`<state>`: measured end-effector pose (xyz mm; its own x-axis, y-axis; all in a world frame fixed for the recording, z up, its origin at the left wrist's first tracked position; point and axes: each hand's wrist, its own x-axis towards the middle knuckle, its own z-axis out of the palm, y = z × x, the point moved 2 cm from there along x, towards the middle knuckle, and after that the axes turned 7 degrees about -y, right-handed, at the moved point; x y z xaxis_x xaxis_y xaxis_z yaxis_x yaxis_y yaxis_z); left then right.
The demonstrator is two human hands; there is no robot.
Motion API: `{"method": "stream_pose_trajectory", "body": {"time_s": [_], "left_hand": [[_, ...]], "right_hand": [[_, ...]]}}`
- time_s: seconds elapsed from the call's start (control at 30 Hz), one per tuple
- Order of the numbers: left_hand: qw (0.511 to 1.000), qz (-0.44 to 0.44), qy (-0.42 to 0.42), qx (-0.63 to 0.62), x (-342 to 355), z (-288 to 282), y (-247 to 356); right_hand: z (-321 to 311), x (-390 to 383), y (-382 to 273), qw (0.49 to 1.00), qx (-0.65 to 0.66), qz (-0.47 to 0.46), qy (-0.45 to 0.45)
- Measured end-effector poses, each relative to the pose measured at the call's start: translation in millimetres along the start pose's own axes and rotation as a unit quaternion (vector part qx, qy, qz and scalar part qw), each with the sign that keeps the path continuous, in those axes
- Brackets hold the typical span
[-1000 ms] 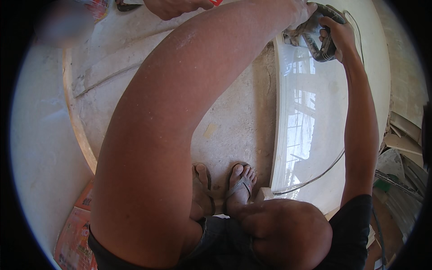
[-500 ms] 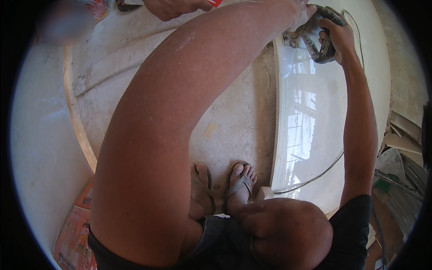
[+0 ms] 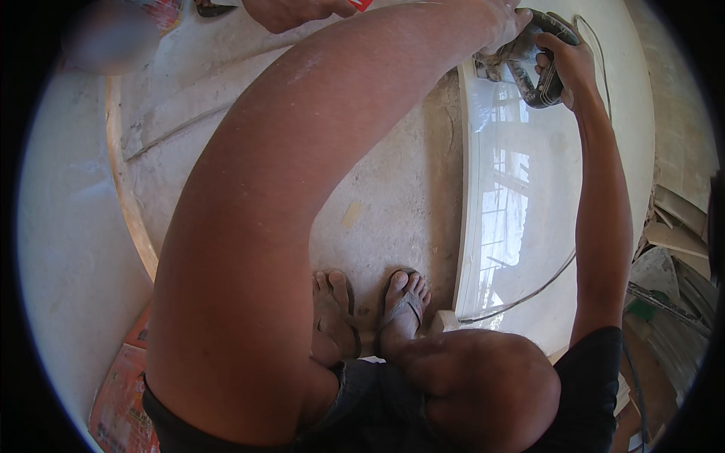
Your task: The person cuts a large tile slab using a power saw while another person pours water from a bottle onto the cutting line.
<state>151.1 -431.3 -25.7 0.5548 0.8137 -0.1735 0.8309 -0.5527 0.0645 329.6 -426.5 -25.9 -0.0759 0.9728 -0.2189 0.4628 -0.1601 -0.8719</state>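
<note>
Both my arms reach to the far right, where a dusty power tool [image 3: 521, 69] with a looped black handle sits on a glossy white tile [image 3: 555, 174]. My right hand [image 3: 568, 64] is closed around the loop handle. My left hand [image 3: 504, 26] rests on the far body of the tool, its fingers curled over it and partly cut off by the top edge. Dust covers that hand. The tool's working end is hidden behind my left hand and forearm.
A black cord [image 3: 529, 300] crosses the tile. Offcuts and boards [image 3: 676, 234] are piled at the right. Another person's hand [image 3: 291, 11] holds something red at the top. A pale slab [image 3: 64, 204] stands left, near red printed packaging [image 3: 124, 392]. My sandalled feet [image 3: 404, 298] are on the dusty floor.
My left arm has shifted very slightly to the left. Both hands stay on the tool, which has hardly moved.
</note>
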Motion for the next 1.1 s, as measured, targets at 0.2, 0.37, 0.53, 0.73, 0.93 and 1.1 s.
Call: {"method": "stream_pose_trajectory", "body": {"time_s": [0.2, 0.37, 0.53, 0.73, 0.93, 1.1], "left_hand": [[1.0, 0.005, -0.002, -0.002, 0.4, -0.1, 2.2], [1.0, 0.017, -0.01, -0.002, -6.3, -4.3, 3.1], [1.0, 0.016, 0.009, 0.01, -8.2, -0.4, 4.2], [0.999, 0.02, -0.024, 0.018, -6.4, -2.8, 7.4], [0.999, 0.023, -0.021, 0.022, -6.1, -1.8, 9.9], [0.984, -0.093, -0.12, 0.098, 21.2, 0.5, 33.0]], "right_hand": [[-2.2, -1.1, 3.9, 1.0, 0.007, -0.007, 0.0], [-4.5, -3.2, 5.0, 1.0, 0.007, -0.01, -0.004], [-2.0, -7.2, 3.6, 1.0, -0.003, -0.009, 0.001], [-0.9, -13.2, 1.5, 1.0, -0.003, -0.006, 0.0], [-2.9, -15.4, 4.9, 1.0, -0.001, -0.009, 0.002], [1.0, -18.3, 3.3, 1.0, -0.008, -0.014, 0.0]]}}
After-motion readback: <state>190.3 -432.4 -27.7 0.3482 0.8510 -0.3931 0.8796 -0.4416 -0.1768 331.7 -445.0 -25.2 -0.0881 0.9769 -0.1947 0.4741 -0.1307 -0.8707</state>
